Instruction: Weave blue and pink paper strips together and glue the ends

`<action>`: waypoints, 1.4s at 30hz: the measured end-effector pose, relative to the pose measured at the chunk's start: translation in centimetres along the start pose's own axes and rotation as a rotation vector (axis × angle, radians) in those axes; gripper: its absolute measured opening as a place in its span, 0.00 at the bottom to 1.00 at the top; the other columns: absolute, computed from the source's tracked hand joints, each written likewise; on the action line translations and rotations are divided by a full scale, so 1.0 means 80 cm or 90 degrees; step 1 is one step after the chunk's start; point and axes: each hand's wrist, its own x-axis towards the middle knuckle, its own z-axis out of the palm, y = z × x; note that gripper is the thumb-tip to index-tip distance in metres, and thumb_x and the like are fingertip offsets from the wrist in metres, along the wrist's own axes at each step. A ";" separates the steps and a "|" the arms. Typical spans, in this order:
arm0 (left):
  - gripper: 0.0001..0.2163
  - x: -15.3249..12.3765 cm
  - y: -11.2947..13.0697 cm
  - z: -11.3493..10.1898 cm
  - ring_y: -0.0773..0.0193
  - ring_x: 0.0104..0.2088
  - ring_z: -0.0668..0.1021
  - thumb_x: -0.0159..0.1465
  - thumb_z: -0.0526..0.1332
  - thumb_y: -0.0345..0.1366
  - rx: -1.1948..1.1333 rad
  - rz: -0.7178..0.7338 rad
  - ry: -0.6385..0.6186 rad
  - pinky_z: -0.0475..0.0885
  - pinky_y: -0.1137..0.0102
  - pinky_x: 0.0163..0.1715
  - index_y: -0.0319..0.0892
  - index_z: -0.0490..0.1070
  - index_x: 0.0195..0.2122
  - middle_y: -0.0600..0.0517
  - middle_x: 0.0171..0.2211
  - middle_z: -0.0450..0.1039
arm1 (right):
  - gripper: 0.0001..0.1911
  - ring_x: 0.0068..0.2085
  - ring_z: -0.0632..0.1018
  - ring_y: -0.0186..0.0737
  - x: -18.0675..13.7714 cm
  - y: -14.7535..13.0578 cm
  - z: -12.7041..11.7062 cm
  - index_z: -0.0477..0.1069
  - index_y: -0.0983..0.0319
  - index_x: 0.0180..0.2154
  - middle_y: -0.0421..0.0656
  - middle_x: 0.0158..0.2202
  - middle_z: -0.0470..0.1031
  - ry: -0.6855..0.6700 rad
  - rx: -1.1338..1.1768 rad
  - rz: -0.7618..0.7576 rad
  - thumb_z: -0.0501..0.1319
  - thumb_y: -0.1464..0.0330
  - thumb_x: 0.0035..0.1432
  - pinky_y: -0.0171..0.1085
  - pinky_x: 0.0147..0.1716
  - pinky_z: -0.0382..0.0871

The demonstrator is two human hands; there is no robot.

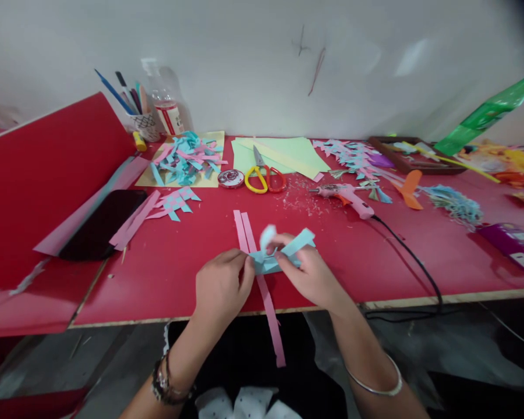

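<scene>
Near side of the scissors [261, 165]: the left hand [222, 280] pinches blue strips [267, 267] across pink strips [268, 308], presumably steadying their crossing; the right hand [308, 273] pinches the blue strips' other end, apparently keeping loose ends controlled.

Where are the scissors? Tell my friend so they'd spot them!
On the red table, find the pale green sheets by the wall. The scissors lie with blades on those sheets, between a small round disc and a pink glue gun. Unlike their neighbours, they have two loops: one yellow, one red.
</scene>
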 end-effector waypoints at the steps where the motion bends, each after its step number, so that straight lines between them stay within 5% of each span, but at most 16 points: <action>1: 0.16 0.000 0.000 0.000 0.66 0.30 0.74 0.63 0.46 0.36 -0.007 -0.001 -0.005 0.61 0.75 0.25 0.41 0.72 0.28 0.51 0.30 0.74 | 0.13 0.39 0.72 0.35 -0.002 0.002 -0.002 0.67 0.60 0.42 0.42 0.38 0.72 0.020 0.000 0.017 0.50 0.73 0.56 0.36 0.38 0.66; 10: 0.14 0.001 0.002 0.000 0.66 0.28 0.73 0.59 0.52 0.44 -0.005 0.010 0.011 0.59 0.75 0.23 0.42 0.72 0.29 0.52 0.28 0.74 | 0.12 0.41 0.73 0.36 -0.001 -0.002 0.006 0.68 0.59 0.41 0.43 0.39 0.73 -0.014 0.085 0.050 0.52 0.71 0.56 0.37 0.40 0.68; 15: 0.15 0.001 -0.001 0.002 0.66 0.26 0.72 0.62 0.48 0.39 0.023 0.013 0.016 0.56 0.75 0.21 0.42 0.72 0.29 0.51 0.26 0.73 | 0.12 0.42 0.72 0.34 0.004 -0.010 0.009 0.70 0.59 0.38 0.41 0.38 0.73 -0.049 0.075 -0.036 0.50 0.74 0.57 0.37 0.43 0.66; 18: 0.15 0.002 -0.001 0.001 0.66 0.27 0.72 0.62 0.47 0.37 0.027 0.009 0.005 0.56 0.75 0.21 0.41 0.72 0.27 0.50 0.28 0.74 | 0.11 0.40 0.73 0.34 0.001 -0.007 -0.001 0.68 0.60 0.40 0.42 0.37 0.72 -0.028 0.088 -0.008 0.50 0.72 0.57 0.36 0.40 0.67; 21: 0.16 0.001 0.001 0.000 0.66 0.27 0.72 0.62 0.47 0.37 0.028 -0.003 0.002 0.56 0.75 0.21 0.41 0.71 0.25 0.50 0.29 0.74 | 0.12 0.38 0.73 0.34 -0.006 0.006 -0.020 0.64 0.59 0.43 0.42 0.35 0.71 0.086 0.068 0.041 0.52 0.70 0.56 0.36 0.38 0.67; 25: 0.17 0.000 0.002 0.000 0.66 0.26 0.73 0.62 0.47 0.37 0.020 -0.008 0.005 0.56 0.74 0.21 0.41 0.72 0.24 0.50 0.28 0.74 | 0.15 0.36 0.71 0.36 -0.018 0.028 -0.047 0.62 0.59 0.45 0.42 0.35 0.68 0.418 -0.091 0.066 0.55 0.69 0.53 0.40 0.40 0.67; 27: 0.16 0.000 0.001 0.000 0.66 0.26 0.73 0.62 0.47 0.37 0.009 -0.010 0.005 0.57 0.74 0.21 0.41 0.73 0.26 0.50 0.29 0.74 | 0.13 0.37 0.70 0.38 -0.024 0.030 -0.052 0.63 0.59 0.43 0.43 0.35 0.67 0.460 -0.202 0.040 0.54 0.69 0.54 0.42 0.41 0.66; 30: 0.17 -0.001 0.000 0.001 0.66 0.26 0.73 0.62 0.47 0.37 -0.011 -0.017 0.000 0.58 0.74 0.22 0.41 0.73 0.26 0.50 0.28 0.74 | 0.12 0.45 0.68 0.42 -0.033 0.018 -0.043 0.66 0.57 0.42 0.46 0.40 0.67 0.188 -0.291 -0.051 0.54 0.70 0.54 0.44 0.46 0.62; 32: 0.17 -0.001 -0.002 0.001 0.66 0.26 0.73 0.62 0.47 0.37 -0.025 -0.021 -0.003 0.58 0.75 0.22 0.40 0.73 0.27 0.50 0.28 0.74 | 0.17 0.51 0.64 0.44 -0.037 0.007 -0.031 0.65 0.55 0.46 0.46 0.48 0.63 -0.047 -0.297 -0.081 0.57 0.66 0.52 0.45 0.50 0.58; 34: 0.16 -0.001 -0.002 0.001 0.66 0.25 0.73 0.62 0.47 0.37 -0.033 -0.021 0.000 0.59 0.75 0.22 0.40 0.73 0.27 0.50 0.27 0.74 | 0.25 0.55 0.60 0.46 -0.039 0.001 -0.018 0.60 0.53 0.51 0.45 0.54 0.58 -0.183 -0.302 -0.080 0.60 0.62 0.50 0.47 0.52 0.55; 42: 0.14 -0.001 -0.001 -0.002 0.66 0.24 0.73 0.61 0.48 0.35 -0.051 -0.030 -0.007 0.58 0.74 0.23 0.39 0.71 0.24 0.50 0.25 0.73 | 0.29 0.57 0.57 0.49 -0.043 0.001 -0.004 0.58 0.52 0.53 0.47 0.57 0.54 -0.233 -0.392 -0.096 0.59 0.58 0.49 0.53 0.53 0.49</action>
